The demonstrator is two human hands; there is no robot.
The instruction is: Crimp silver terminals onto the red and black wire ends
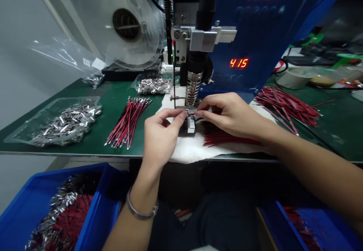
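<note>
My left hand (161,135) is closed in a pinch at a small metal fixture (191,125), under the spring-wrapped tip (193,88) of a soldering machine. What sits between its thumb and forefinger is too small to make out. From the other side, my right hand (227,113) pinches a thin red-and-black wire (192,113) over the fixture. Both sets of fingertips nearly meet there. Beneath my right hand, a bundle of red-and-black wires (217,135) lies on a white cloth (184,151).
On the green table (99,88), wires with metal ends (129,120) lie left, near bags of metal connectors (68,124) (154,84). A clear reel (153,28) stands behind. More wires (289,103) lie right. Blue bins (99,202) (292,228) sit below the table edge.
</note>
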